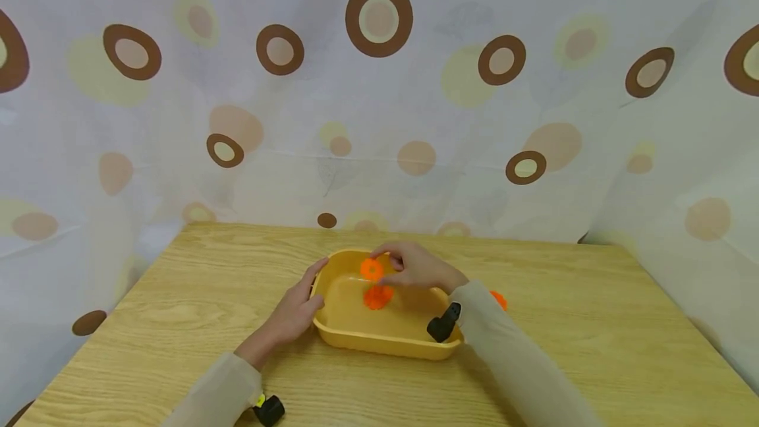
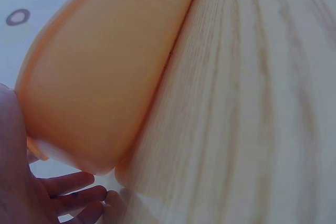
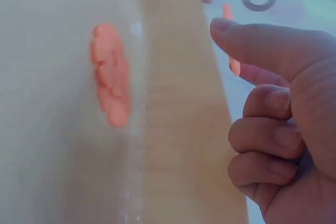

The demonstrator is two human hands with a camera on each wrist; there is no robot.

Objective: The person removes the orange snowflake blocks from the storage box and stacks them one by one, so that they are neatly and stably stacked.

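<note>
A yellow plastic basin (image 1: 350, 321) stands on the table. My left hand (image 1: 293, 313) holds its left wall, thumb over the rim and fingers outside; in the left wrist view some fingers (image 2: 76, 200) stick out beyond the basin's end. My right hand (image 1: 420, 267) is over the basin, pinching an orange flower-shaped disc (image 1: 371, 269) between thumb and index finger. The disc shows edge-on in the right wrist view, where the other fingers are curled in. Below it, more orange flower-shaped pieces (image 1: 377, 297) lie overlapping on the basin floor.
Right of the basin, another orange piece (image 1: 499, 299) is partly hidden behind the right sleeve (image 1: 504, 335). Black wrist cameras sit on both sleeves. Behind the wooden table (image 1: 593, 308) hangs a patterned white cloth (image 1: 379, 104).
</note>
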